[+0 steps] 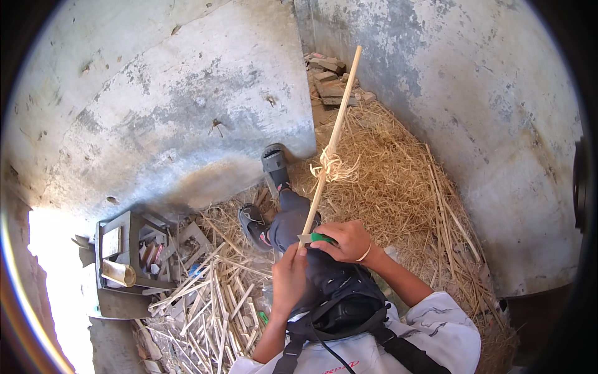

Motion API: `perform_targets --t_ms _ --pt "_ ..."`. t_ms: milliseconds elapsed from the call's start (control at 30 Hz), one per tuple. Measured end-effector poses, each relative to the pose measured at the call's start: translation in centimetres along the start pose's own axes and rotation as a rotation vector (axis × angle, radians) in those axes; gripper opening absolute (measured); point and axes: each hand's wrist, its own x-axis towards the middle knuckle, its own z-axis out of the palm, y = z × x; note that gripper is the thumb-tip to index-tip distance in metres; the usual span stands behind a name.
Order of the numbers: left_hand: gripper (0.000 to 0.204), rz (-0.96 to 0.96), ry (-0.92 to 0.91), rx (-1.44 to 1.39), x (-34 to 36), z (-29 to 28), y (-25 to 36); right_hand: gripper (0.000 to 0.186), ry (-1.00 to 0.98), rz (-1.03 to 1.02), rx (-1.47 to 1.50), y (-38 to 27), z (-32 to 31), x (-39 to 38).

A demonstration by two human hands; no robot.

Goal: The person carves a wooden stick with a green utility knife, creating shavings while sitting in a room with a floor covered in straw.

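A long pale stick (344,109), bamboo or wood, slants up and away from my lap, its far end pointing toward the wall corner. My left hand (288,280) is closed around its near end. In my right hand (346,242) is a green-handled knife (322,237), its short blade lying against the stick just beyond my left fingers. Thin curled shavings (334,167) cling in a tuft about midway along the stick. Beneath it are my dark-trousered legs, with the stick passing close over one knee.
A heap of fine shavings (380,168) covers the floor ahead and right, long strips (445,215) along its edge. Split sticks (218,305) lie at lower left beside an upturned wooden stool (128,249) holding a bamboo piece (118,273). Broken bricks (333,87) fill the corner between worn walls.
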Motion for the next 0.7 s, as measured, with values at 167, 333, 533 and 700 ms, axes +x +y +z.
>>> perform_targets --t_ms 167,333,533,700 --pt "0.028 0.019 0.051 0.092 -0.3 0.0 1.7 0.033 0.117 0.02 -0.036 0.8 0.2 0.1" --pt "0.027 0.003 0.058 0.097 -0.6 -0.1 1.9 0.034 0.136 0.05 -0.047 1.8 -0.1 0.8" --pt "0.026 0.026 0.078 0.126 -0.6 -0.2 1.9 0.033 0.126 0.061 -0.05 2.6 -0.1 1.1" --pt "0.025 0.047 0.07 0.16 -0.9 0.0 1.1 0.033 0.268 0.131 -0.013 4.1 -0.1 1.7"
